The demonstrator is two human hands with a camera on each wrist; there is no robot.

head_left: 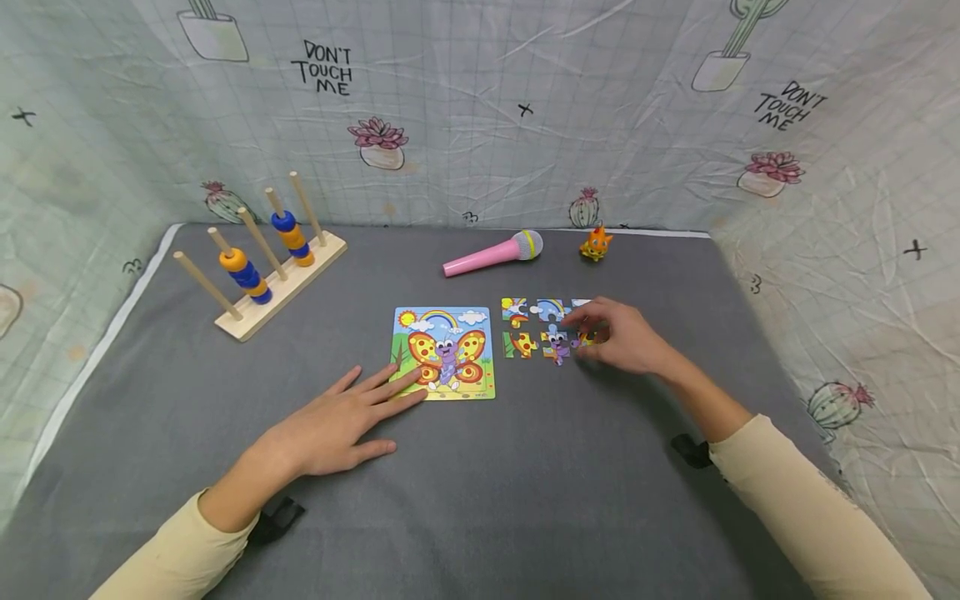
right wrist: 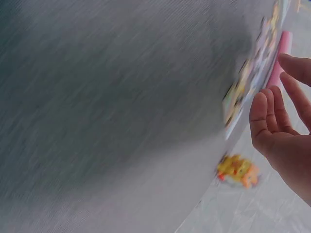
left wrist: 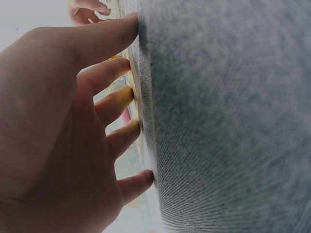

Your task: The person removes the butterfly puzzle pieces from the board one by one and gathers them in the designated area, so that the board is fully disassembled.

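Observation:
My left hand (head_left: 337, 425) lies with spread, straight fingers on the lower left of a square butterfly puzzle board (head_left: 477, 323). In the left wrist view, the left fingertips (left wrist: 124, 128) press down near the board's edge. Right of the board, several loose jigsaw pieces (head_left: 550, 309) sit in two rows, picture side up. My right hand (head_left: 626, 337) is over the right end of these rows, its fingers loosely bent and partly covering the pieces there. No piece shows between the right fingers (right wrist: 261, 114) in the right wrist view.
Behind the board lies a pink toy microphone (head_left: 483, 258). A small orange toy figure (head_left: 596, 243) stands at the back right. On the left, a wooden peg stand (head_left: 281, 293) carries blue and orange rings. A patterned cloth (head_left: 465, 108) hangs behind the grey table (head_left: 480, 500).

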